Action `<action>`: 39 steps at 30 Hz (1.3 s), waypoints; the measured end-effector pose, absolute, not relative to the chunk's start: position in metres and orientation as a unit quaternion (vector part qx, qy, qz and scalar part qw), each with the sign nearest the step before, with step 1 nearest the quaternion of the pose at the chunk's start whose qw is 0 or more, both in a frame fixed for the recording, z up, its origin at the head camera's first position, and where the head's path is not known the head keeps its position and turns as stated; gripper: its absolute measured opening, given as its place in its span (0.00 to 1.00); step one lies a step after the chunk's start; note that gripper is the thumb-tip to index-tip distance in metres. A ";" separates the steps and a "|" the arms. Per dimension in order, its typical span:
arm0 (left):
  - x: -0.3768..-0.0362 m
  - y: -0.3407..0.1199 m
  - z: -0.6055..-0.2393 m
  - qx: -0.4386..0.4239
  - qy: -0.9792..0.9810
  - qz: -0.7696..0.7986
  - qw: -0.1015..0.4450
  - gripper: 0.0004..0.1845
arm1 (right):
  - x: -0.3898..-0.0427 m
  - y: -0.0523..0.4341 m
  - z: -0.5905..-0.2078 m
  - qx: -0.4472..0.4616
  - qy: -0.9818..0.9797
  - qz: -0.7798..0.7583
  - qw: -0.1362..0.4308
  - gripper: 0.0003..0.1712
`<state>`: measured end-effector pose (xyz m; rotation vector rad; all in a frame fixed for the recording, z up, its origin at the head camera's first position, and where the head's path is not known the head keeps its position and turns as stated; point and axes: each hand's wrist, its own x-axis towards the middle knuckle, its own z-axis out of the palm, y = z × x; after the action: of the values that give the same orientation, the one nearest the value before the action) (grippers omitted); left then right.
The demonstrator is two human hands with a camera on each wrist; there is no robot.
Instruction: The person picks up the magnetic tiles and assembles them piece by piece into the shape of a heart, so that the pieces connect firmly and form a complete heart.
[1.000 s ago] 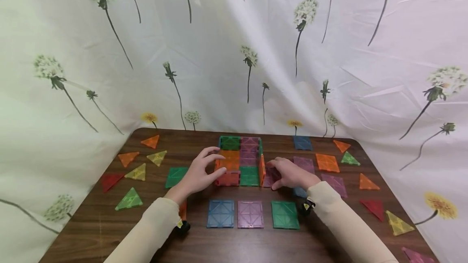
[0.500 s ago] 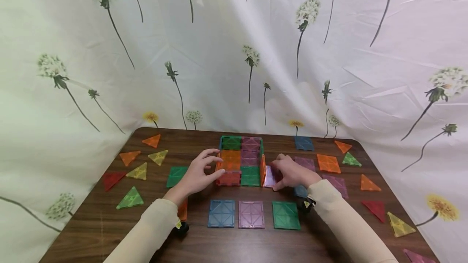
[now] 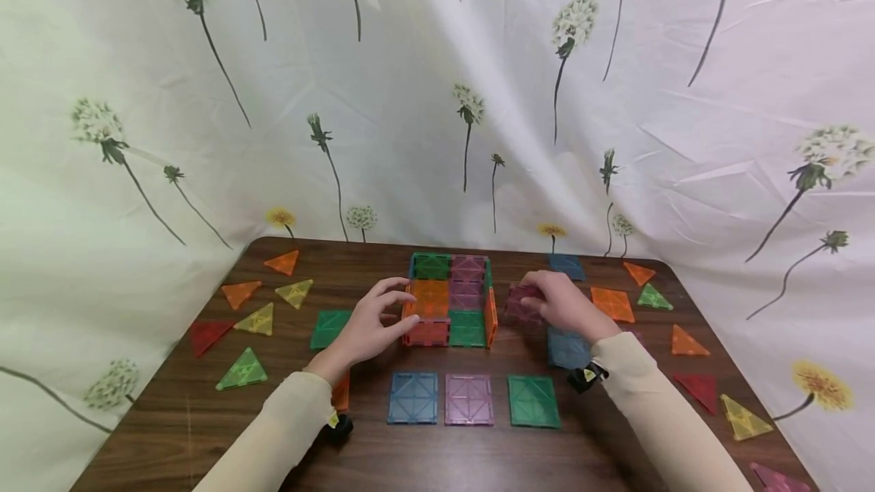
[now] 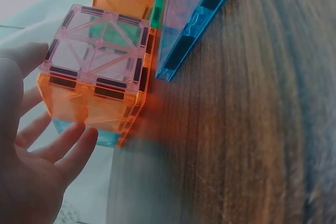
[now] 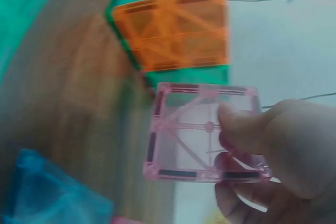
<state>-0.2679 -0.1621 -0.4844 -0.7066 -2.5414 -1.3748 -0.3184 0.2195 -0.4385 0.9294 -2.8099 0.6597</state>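
Observation:
A low box of translucent magnetic tiles stands mid-table, with an orange floor tile (image 3: 431,298), a green floor tile (image 3: 468,327) and an upright orange side tile (image 3: 491,317). My left hand (image 3: 369,325) is at the box's left side, fingers spread and slightly bent; in the left wrist view its fingertips are right at an orange wall tile (image 4: 89,106) beside a pink front tile (image 4: 97,48). To the right of the box, my right hand (image 3: 563,302) pinches a pink square tile (image 5: 184,140) between thumb and fingers, tilted up and apart from the orange side tile.
In front of the box lie a blue tile (image 3: 413,398), a pink tile (image 3: 469,399) and a green tile (image 3: 533,401). Another blue tile (image 3: 569,348) is under the right wrist. Several coloured triangles, such as a green one (image 3: 242,370), lie along both table sides. A flowered cloth (image 3: 410,97) hangs behind.
My right hand has lifted the pink tile from beside the orange side tile and moved it slightly right and away from me. The left hand has stayed in place.

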 end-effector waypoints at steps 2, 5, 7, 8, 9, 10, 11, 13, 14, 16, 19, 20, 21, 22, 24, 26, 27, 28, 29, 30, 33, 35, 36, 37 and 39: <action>-0.268 -0.163 -0.485 -0.235 -0.851 -0.462 0.082 0.17 | -0.316 0.220 -0.430 0.304 -0.920 0.233 0.088 0.06; -0.268 -0.163 -0.487 -0.231 -0.853 -0.462 0.080 0.17 | -0.309 0.217 -0.414 0.313 -0.901 0.273 0.126 0.05; -0.269 -0.164 -0.488 -0.231 -0.853 -0.462 0.080 0.16 | -0.304 0.213 -0.405 0.325 -0.885 0.300 0.146 0.06; -0.269 -0.164 -0.489 -0.230 -0.852 -0.464 0.079 0.16 | -0.301 0.210 -0.400 0.332 -0.876 0.315 0.152 0.07; -0.269 -0.164 -0.489 -0.229 -0.852 -0.464 0.079 0.16 | -0.298 0.206 -0.395 0.340 -0.868 0.325 0.159 0.08; -0.269 -0.164 -0.490 -0.230 -0.852 -0.465 0.079 0.16 | -0.296 0.203 -0.391 0.348 -0.860 0.333 0.166 0.09; -0.269 -0.164 -0.490 -0.230 -0.852 -0.465 0.079 0.16 | -0.294 0.199 -0.388 0.357 -0.854 0.336 0.174 0.09; -0.269 -0.164 -0.490 -0.229 -0.852 -0.464 0.078 0.16 | -0.290 0.190 -0.384 0.375 -0.845 0.334 0.184 0.10; -0.269 -0.164 -0.490 -0.228 -0.852 -0.465 0.077 0.16 | -0.288 0.185 -0.383 0.385 -0.841 0.331 0.185 0.10; -0.269 -0.164 -0.490 -0.228 -0.852 -0.465 0.076 0.16 | -0.285 0.175 -0.383 0.407 -0.836 0.316 0.188 0.10; -0.269 -0.164 -0.489 -0.230 -0.851 -0.465 0.078 0.17 | -0.283 0.162 -0.386 0.439 -0.830 0.292 0.179 0.09; -0.269 -0.164 -0.488 -0.231 -0.851 -0.465 0.079 0.17 | -0.283 0.158 -0.387 0.448 -0.829 0.286 0.172 0.09; -0.269 -0.163 -0.488 -0.233 -0.850 -0.465 0.080 0.17 | -0.283 0.155 -0.389 0.453 -0.831 0.280 0.163 0.09; -0.269 -0.163 -0.487 -0.234 -0.849 -0.466 0.080 0.17 | -0.283 0.152 -0.391 0.456 -0.833 0.273 0.153 0.08; -0.268 -0.163 -0.486 -0.235 -0.848 -0.468 0.081 0.17 | -0.282 0.147 -0.394 0.456 -0.841 0.262 0.128 0.08; -0.268 -0.162 -0.485 -0.234 -0.846 -0.471 0.079 0.18 | -0.281 0.144 -0.396 0.451 -0.851 0.248 0.102 0.08; -0.268 -0.162 -0.485 -0.235 -0.846 -0.473 0.079 0.18 | -0.281 0.142 -0.398 0.446 -0.857 0.240 0.091 0.08; -0.268 -0.162 -0.485 -0.235 -0.845 -0.473 0.080 0.18 | -0.280 0.141 -0.399 0.441 -0.863 0.232 0.081 0.08; -0.268 -0.162 -0.485 -0.234 -0.845 -0.473 0.081 0.18 | -0.279 0.139 -0.401 0.436 -0.869 0.224 0.072 0.08; -0.268 -0.163 -0.485 -0.235 -0.844 -0.475 0.081 0.18 | -0.279 0.138 -0.403 0.431 -0.874 0.214 0.064 0.07; -0.268 -0.163 -0.486 -0.234 -0.843 -0.477 0.081 0.18 | -0.275 0.134 -0.407 0.412 -0.890 0.188 0.049 0.07; -0.268 -0.163 -0.486 -0.233 -0.843 -0.478 0.079 0.18 | -0.274 0.131 -0.409 0.404 -0.897 0.171 0.045 0.06; -0.268 -0.163 -0.486 -0.232 -0.843 -0.479 0.078 0.18 | -0.273 0.130 -0.410 0.401 -0.900 0.163 0.046 0.06; -0.269 -0.163 -0.486 -0.232 -0.843 -0.479 0.078 0.18 | -0.273 0.129 -0.411 0.397 -0.903 0.156 0.047 0.07; -0.269 -0.163 -0.486 -0.232 -0.843 -0.478 0.079 0.18 | -0.273 0.127 -0.413 0.395 -0.905 0.146 0.052 0.07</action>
<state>-0.2691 -0.1630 -0.4863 -0.6957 -2.5234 -1.4309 -0.2725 0.1270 -0.4126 1.2028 -2.7545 0.4427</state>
